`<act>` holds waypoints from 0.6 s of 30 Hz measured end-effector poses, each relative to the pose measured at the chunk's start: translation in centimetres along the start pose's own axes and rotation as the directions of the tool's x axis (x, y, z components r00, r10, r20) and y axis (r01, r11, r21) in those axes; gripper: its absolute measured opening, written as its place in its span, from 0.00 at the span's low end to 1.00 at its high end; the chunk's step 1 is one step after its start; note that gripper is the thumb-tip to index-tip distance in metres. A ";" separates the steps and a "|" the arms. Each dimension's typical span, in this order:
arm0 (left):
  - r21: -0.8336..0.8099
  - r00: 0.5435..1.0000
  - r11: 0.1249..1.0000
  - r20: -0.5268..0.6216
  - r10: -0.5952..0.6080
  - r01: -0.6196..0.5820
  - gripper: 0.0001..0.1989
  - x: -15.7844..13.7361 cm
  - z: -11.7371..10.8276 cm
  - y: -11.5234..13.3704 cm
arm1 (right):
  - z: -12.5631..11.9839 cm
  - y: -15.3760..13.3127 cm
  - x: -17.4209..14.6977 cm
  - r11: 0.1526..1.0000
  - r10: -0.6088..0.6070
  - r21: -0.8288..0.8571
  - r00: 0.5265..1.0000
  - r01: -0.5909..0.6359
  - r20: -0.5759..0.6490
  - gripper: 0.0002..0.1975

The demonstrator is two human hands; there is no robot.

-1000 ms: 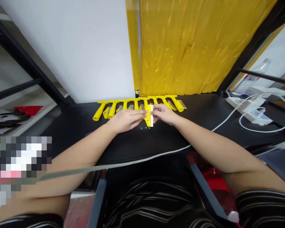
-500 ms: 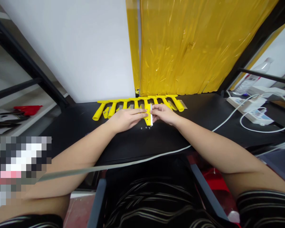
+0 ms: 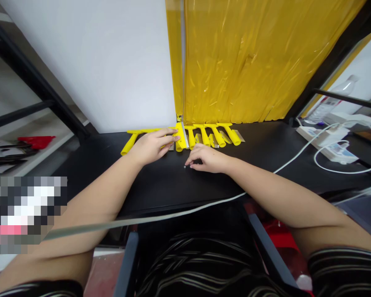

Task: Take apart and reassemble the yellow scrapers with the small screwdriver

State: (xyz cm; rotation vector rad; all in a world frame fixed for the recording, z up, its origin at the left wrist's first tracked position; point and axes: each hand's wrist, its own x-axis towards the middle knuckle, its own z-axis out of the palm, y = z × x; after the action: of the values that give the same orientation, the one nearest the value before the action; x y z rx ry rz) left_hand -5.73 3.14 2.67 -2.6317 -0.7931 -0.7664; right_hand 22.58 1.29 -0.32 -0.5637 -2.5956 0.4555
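My left hand (image 3: 151,146) grips the left side of a flat yellow scraper head (image 3: 179,131), which has a pale metal blade edge along its right side. The piece is held upright in front of the row of yellow T-shaped scraper handles (image 3: 219,136). Lower on the black table, my right hand (image 3: 207,158) has its thumb and index finger drawn together at the tabletop. Just left of those fingertips lies a tiny metal nut or screw (image 3: 184,166). Whatever is between the right fingertips is too small to make out.
Metal blades (image 3: 239,136) lie among the handles. A white cable (image 3: 200,204) runs across the table's front edge. White power strips (image 3: 327,144) and a clear bottle (image 3: 332,99) are at the right. Behind stand a white panel (image 3: 111,62) and a yellow-wrapped panel (image 3: 250,62).
My left hand has carried the scraper head left and back toward the handles. My right hand has let go of it and moved down to the small hardware, where fewer pieces now show.
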 end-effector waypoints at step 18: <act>0.036 0.998 0.999 0.059 0.031 -0.033 0.15 -0.1 0.2 0.1 | 0.3 -1.0 0.5 0.992 0.024 -0.126 0.997 -0.015 0.071 0.05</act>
State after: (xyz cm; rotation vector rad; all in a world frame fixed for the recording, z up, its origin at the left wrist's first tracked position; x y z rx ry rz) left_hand -5.64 3.15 2.46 -2.6385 -0.7706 -0.6624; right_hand 21.67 0.63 -0.03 -0.6261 -2.7043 0.3261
